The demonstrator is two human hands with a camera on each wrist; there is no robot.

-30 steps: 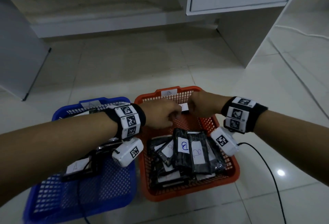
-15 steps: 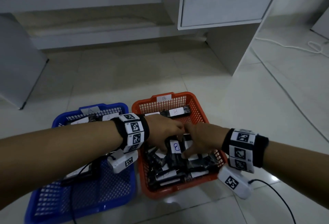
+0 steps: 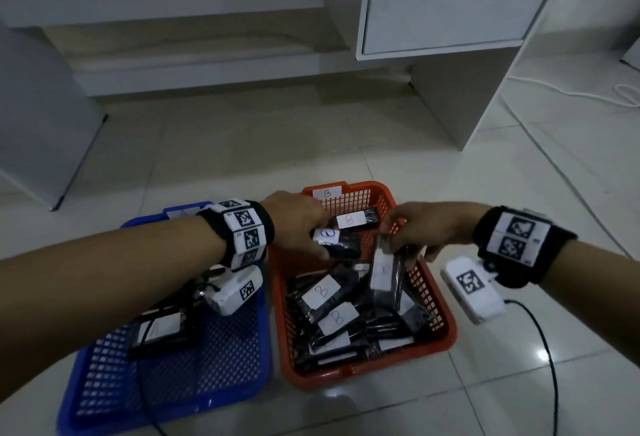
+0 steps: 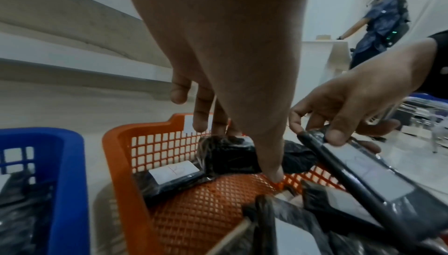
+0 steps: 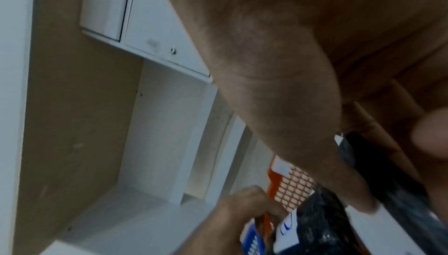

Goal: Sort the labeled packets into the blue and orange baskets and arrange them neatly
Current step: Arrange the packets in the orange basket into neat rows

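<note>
Step in hand: arranging packets inside the orange basket (image 3: 437,311), which stands on the floor beside the blue basket (image 3: 242,366). The left hand (image 3: 298,224) grips a black packet (image 3: 337,243) near the basket's far end; the right hand (image 3: 420,233) pinches the top of another black packet (image 3: 384,274), tilted on the loose pile. Judged next: lay each flat, aligned with the placed "B" packet (image 3: 355,220). Packets are black, film-wrapped, white-labelled.

Two baskets sit side by side on the floor (image 3: 346,145): the basket marked A (image 3: 166,397) at 9 o'clock of the basket marked B (image 3: 440,318). Packets (image 3: 329,311) fill B's near half; one packet (image 3: 356,219) lies at its far wall. A cabinet (image 3: 446,3) stands at 12 o'clock.
</note>
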